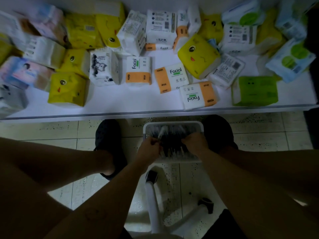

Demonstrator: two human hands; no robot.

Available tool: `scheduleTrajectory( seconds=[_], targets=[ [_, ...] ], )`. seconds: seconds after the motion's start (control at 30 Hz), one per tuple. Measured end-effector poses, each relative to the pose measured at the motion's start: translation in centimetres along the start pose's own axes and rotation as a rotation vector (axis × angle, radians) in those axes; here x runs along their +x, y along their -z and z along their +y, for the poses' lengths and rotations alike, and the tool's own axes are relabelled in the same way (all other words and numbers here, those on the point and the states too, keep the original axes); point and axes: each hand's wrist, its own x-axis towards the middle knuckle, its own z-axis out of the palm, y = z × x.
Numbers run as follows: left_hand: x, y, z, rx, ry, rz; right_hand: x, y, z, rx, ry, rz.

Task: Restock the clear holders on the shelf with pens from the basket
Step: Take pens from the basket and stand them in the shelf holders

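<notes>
On the left I see a dark shoe (pixel 108 145) on the tiled floor (pixel 259 135), and just beside it the left hand (pixel 150 147) reaches down into the white basket (pixel 172 124). Its fingers (pixel 156 144) are curled narrow around some pens (pixel 170 147) at the left side of the basket; how many pens it holds I cannot tell, the light is low. The pens lie as a dark bundle inside the basket, which stands on the floor between the two shoes. The right hand (pixel 196 143) is at the right side of the basket, fingers bent down into the pens, closed on them as far as I can see. Above the basket, the white shelf (pixel 138 104) carries many tissue packs (pixel 139 71), yellow, white-orange and green. Below the hands, a white chair base (pixel 155 204) with a black wheel is visible.
</notes>
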Motion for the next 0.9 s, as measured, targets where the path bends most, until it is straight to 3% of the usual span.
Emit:
scheduleTrajectory(
  seconds=[0.33,0.5,0.7,0.9],
  targets=[
    [-2.0,-0.2,1.0,-0.027,-0.087,-0.002,-4.5,1.4,-1.7,0.069,0.087,0.073],
    [-3.6,0.4,1.7,-0.095,-0.082,0.004,-7.2,1.6,-2.9,0.138,0.204,-0.017],
    [-6.4,0.6,3.8,-0.245,-0.099,0.077,-11.0,2.9,-4.7,0.137,0.368,0.196],
    [-8.7,1.1,6.1,-0.260,-0.390,0.133,-14.7,5.0,-7.2,0.148,0.495,0.344]
  ],
)
